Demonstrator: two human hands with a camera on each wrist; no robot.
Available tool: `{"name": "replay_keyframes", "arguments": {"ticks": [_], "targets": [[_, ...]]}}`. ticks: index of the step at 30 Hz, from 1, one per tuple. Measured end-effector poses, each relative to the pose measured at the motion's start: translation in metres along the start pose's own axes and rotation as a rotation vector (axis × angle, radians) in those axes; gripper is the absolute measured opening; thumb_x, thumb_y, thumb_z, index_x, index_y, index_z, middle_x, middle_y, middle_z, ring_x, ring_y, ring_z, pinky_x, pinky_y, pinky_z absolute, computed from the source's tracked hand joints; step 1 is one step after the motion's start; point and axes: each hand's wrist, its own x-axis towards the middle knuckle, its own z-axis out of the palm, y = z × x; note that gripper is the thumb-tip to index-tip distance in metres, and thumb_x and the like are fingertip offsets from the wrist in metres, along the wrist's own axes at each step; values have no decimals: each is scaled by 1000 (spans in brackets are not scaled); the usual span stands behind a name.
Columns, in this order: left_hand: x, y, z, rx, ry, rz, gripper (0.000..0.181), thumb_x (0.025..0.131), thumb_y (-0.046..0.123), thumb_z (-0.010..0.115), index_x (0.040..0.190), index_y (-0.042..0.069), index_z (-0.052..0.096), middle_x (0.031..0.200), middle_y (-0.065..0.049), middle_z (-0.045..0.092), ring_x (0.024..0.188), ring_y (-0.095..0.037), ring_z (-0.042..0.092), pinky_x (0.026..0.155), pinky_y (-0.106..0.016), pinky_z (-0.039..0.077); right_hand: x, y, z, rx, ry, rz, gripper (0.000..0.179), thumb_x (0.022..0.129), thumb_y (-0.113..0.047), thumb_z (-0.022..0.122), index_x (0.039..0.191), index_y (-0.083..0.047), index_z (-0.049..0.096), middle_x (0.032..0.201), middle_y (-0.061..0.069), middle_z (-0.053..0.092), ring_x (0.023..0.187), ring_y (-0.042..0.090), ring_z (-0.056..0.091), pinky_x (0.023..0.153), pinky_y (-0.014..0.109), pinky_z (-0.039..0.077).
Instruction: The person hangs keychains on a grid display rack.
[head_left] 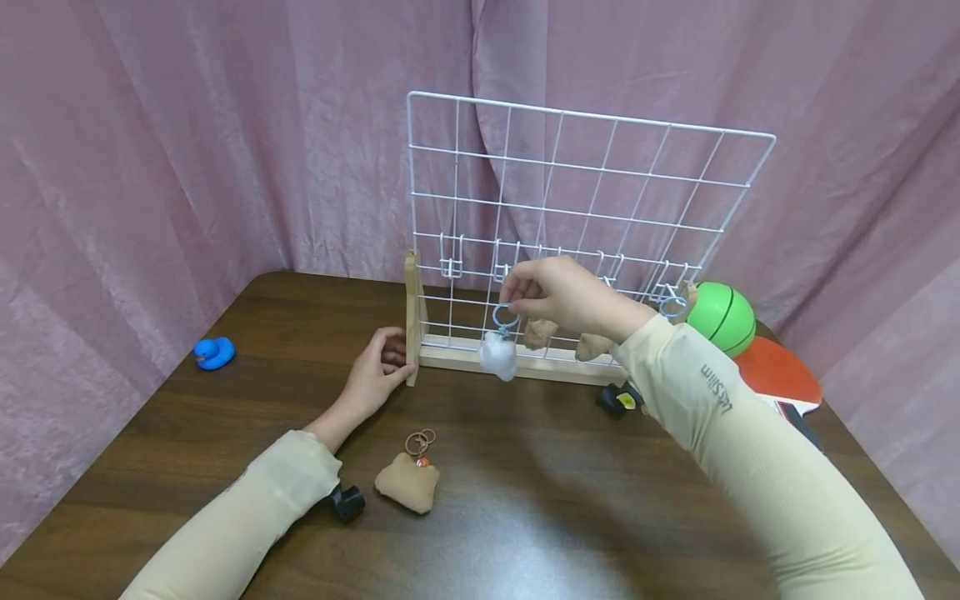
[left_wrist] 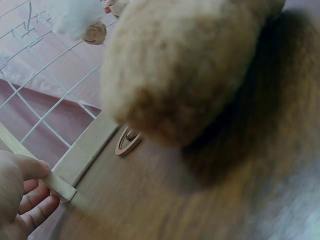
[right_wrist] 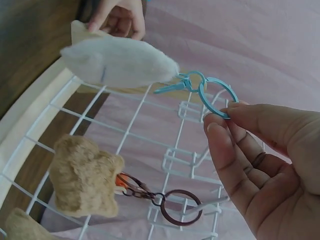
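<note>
My right hand (head_left: 573, 298) pinches the light-blue ring (right_wrist: 210, 102) of a white plush keychain (head_left: 498, 357) between thumb and fingertips. The plush hangs in front of a white wire grid rack (head_left: 592, 167). Down at the rack's left end, my left hand (head_left: 372, 377) grips the wooden side post (head_left: 412, 312), thumb on the front side. Small wire hooks (head_left: 452, 267) sit along the grid. A brown plush keychain (right_wrist: 82, 175) hangs from one hook by its copper ring, with another brown plush (head_left: 592, 347) to its right.
One more brown plush keychain (head_left: 408, 483) lies on the table (head_left: 300, 317) near my left wrist. A blue rubber duck (head_left: 214, 353) sits at the far left. Right of the rack are a green ball (head_left: 722, 319) and a red paddle (head_left: 780, 373). Pink curtains (head_left: 337, 125) hang behind.
</note>
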Motion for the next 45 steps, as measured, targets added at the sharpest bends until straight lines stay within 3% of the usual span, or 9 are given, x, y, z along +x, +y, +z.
{"name": "replay_keyframes", "arguments": {"ticks": [4, 18, 45], "targets": [[1, 0, 1, 2, -1, 2, 55, 84, -1, 70, 131, 1, 41, 109, -24, 60, 96, -34, 63, 74, -23, 54, 2, 2, -6, -3, 16, 6, 10, 91, -8, 63, 100, -8, 66, 89, 7, 69, 81, 17, 63, 79, 32, 53], [3, -1, 2, 11, 5, 15, 53, 84, -4, 69, 130, -1, 42, 106, -24, 60, 95, -33, 64, 72, -17, 52, 9, 12, -14, -23, 104, 24, 12, 90, -7, 63, 101, -5, 66, 91, 12, 70, 80, 18, 64, 80, 33, 54], [4, -2, 4, 2, -1, 6, 54, 84, -4, 69, 131, 1, 42, 108, -23, 60, 96, -34, 64, 74, -19, 53, 22, 17, -6, -80, 74, 34, 13, 91, -4, 60, 102, -3, 66, 93, 11, 70, 87, 21, 64, 82, 32, 55]]}}
